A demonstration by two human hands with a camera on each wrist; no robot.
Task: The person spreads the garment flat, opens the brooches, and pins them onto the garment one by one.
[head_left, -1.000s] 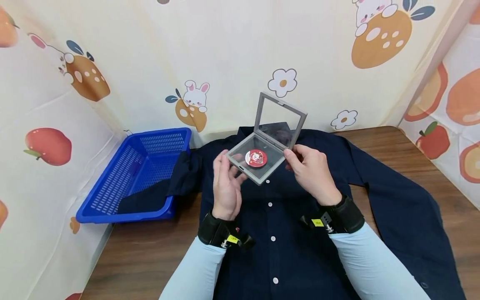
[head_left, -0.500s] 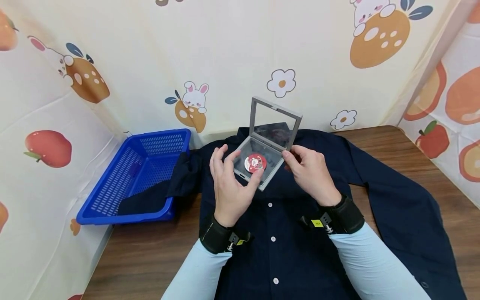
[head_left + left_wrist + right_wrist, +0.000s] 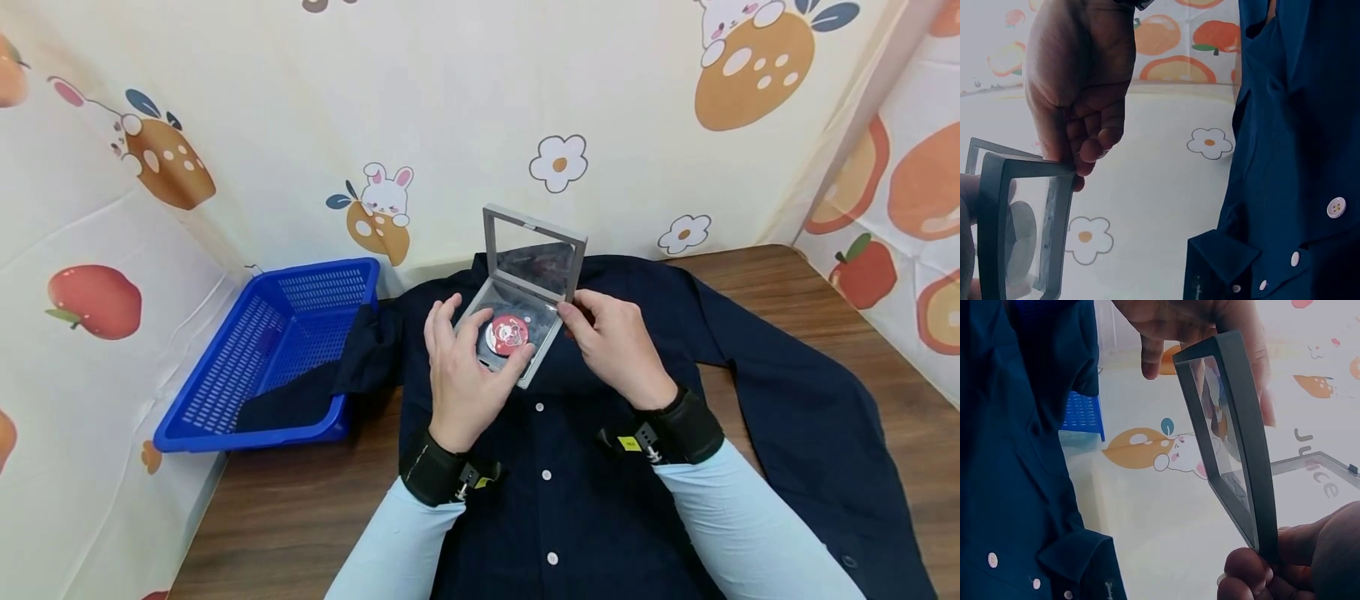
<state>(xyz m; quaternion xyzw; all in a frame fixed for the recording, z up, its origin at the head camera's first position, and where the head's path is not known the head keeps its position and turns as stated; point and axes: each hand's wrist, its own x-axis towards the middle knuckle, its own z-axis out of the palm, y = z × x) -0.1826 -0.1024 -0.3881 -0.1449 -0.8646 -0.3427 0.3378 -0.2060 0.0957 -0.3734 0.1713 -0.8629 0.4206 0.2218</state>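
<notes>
A grey-framed clear display case is held open above a dark navy shirt, its hinged lid standing up. My right hand pinches the case at its hinge-side corner, thumb on top. On the clear film of the lower half is a round red badge with a cartoon figure. The thumb and index finger of my left hand pinch it from both sides, with the other fingers raised. In the left wrist view the right hand grips the case's edge.
A blue plastic basket stands at the left, with one shirt sleeve lying over its rim. The other sleeve spreads right across the wooden table. A printed cloth backdrop rises behind and at both sides.
My left hand has left the case's left edge and come over its front to the badge. The case has moved slightly left and lower, with the right hand still on its corner.
</notes>
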